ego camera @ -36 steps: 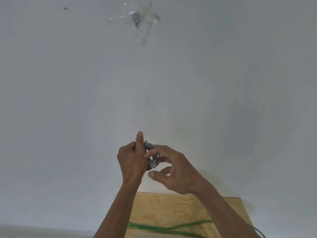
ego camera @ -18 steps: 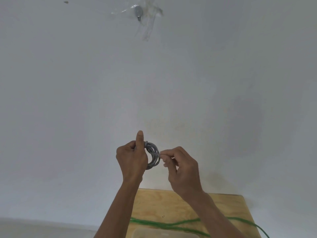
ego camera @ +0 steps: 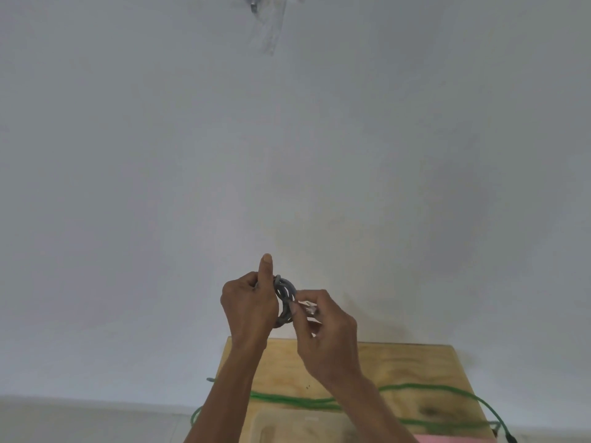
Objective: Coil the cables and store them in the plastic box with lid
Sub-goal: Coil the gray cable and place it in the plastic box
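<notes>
Mid-frame, left hand (ego camera: 249, 306) grips the grey cable coil (ego camera: 284, 298) while right hand (ego camera: 323, 327), now pulled back, pinches its plug end (ego camera: 309, 310), likely securing the coil; green cable (ego camera: 399, 387) stays uncoiled on bench (ego camera: 415, 362).

A white wall (ego camera: 128, 187) fills most of the view. Near the top edge, strips of clear tape (ego camera: 270, 30) are stuck to the wall around a small dark fixture (ego camera: 253, 7). A light plywood table (ego camera: 412, 369) stands against the wall at the bottom, and a pink flat object (ego camera: 454, 439) lies at its near right edge.
</notes>
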Demonstrator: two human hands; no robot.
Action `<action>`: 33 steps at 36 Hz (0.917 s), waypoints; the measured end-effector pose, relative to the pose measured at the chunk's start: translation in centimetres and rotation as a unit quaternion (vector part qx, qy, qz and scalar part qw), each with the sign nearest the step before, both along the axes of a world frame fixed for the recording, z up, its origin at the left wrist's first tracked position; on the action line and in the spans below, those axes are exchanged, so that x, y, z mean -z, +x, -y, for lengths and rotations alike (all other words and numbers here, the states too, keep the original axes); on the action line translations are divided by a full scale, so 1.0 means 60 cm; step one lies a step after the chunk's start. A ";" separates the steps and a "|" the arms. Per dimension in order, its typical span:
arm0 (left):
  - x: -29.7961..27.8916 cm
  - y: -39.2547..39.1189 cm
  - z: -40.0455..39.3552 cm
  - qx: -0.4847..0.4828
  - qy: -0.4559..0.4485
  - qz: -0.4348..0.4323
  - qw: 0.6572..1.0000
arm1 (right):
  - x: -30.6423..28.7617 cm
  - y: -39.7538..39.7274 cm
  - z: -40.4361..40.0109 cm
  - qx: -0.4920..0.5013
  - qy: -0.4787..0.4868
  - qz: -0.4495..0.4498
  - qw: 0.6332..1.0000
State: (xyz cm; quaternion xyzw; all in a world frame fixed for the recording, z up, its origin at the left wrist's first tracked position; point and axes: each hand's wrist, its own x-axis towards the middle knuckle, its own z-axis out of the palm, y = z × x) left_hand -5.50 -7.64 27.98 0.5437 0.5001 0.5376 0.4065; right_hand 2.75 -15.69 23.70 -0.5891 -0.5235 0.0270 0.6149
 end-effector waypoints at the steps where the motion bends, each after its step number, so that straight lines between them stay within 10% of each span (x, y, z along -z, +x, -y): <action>1: 0.005 -0.002 0.003 0.000 -0.005 0.002 1.000 | 0.005 -0.001 0.001 0.000 0.000 0.008 1.000; 7: 0.028 -0.008 0.018 0.005 -0.057 0.016 0.998 | 0.046 -0.021 0.009 0.012 0.016 -0.049 0.999; 14: 0.066 -0.026 0.042 0.040 -0.153 0.036 0.987 | 0.084 -0.046 0.029 -0.005 -0.077 -0.316 0.946; 33: 0.286 -0.137 0.040 0.207 -0.346 0.020 0.915 | 0.241 -0.119 0.069 0.147 -0.224 -0.223 0.937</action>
